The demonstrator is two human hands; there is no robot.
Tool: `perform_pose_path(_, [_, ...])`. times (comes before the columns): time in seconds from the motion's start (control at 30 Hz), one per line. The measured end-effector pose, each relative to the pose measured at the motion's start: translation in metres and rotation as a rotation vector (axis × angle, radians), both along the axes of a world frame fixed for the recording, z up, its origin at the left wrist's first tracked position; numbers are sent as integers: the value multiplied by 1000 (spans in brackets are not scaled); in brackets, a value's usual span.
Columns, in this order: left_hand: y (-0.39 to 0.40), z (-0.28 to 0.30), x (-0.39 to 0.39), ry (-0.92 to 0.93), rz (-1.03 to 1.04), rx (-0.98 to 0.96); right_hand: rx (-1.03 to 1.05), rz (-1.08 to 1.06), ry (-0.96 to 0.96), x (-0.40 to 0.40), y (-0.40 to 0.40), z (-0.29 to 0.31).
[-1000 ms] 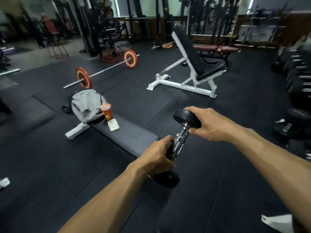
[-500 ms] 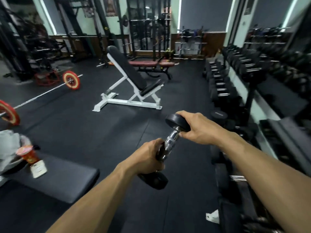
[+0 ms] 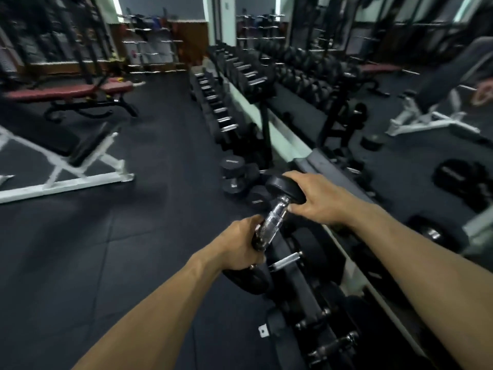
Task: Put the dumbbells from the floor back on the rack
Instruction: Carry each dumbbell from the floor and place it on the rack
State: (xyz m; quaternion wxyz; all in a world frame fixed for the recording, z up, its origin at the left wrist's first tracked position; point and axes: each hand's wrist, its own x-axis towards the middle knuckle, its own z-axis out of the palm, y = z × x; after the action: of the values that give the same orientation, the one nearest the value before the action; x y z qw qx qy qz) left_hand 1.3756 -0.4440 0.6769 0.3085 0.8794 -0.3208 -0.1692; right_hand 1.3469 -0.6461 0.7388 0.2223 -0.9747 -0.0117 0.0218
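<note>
left hand: curled round the chrome handle of the dumbbell.
right hand: wrapped over the upper black head.
dumbbell: held tilted between both hands, above the rack, which is seen just below and right of them.

place: gym
evidence: dumbbell rack, benches, rubber floor, wall mirror

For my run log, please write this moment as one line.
phase: carrying to rack | dumbbell: tilted, off floor | left hand: grips handle | right hand: holds upper head
</note>
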Motion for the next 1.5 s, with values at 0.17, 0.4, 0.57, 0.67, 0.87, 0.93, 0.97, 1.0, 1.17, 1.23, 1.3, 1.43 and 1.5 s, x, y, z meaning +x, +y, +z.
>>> perform_pose_path(0.17, [-76, -17, 59, 19, -197, 43, 4, -180, 24, 23, -65, -17])
perform_pose_path(0.4, [-176, -48, 95, 68, -363, 69, 12, -371, 67, 29, -146, -46])
perform_pose_path(0.57, [-244, -68, 105, 127, -389, 89, 15, -456, 89, 34, -204, -65])
perform_pose_path(0.67, [-280, -80, 117, 138, -388, 105, 10, -488, 119, 45, -237, -75])
perform_pose_path(0.87, [-335, -100, 148, 146, -351, 147, 6, -506, 128, 84, -287, -101])
perform_pose_path(0.93, [-346, -109, 158, 152, -346, 170, 12, -505, 156, 98, -299, -110])
perform_pose_path(0.97, [-350, -112, 163, 156, -347, 181, 21, -505, 170, 104, -304, -114])
perform_pose_path(1.0, [-353, -114, 168, 156, -345, 189, 27, -503, 176, 110, -309, -117])
perform_pose_path(1.17, [-369, -117, 177, 118, -351, 186, 29, -554, 198, 122, -329, -127])
perform_pose_path(1.23, [-375, -119, 178, 91, -369, 208, 30, -578, 209, 121, -334, -135])
perform_pose_path(1.3, [-377, -120, 180, 75, -364, 213, 34, -582, 215, 122, -335, -138])
perform_pose_path(1.43, [-372, -119, 177, -15, -314, 199, -14, -609, 226, 124, -331, -136])
perform_pose_path(1.5, [-367, -118, 172, -75, -275, 153, -50, -622, 233, 122, -329, -131])
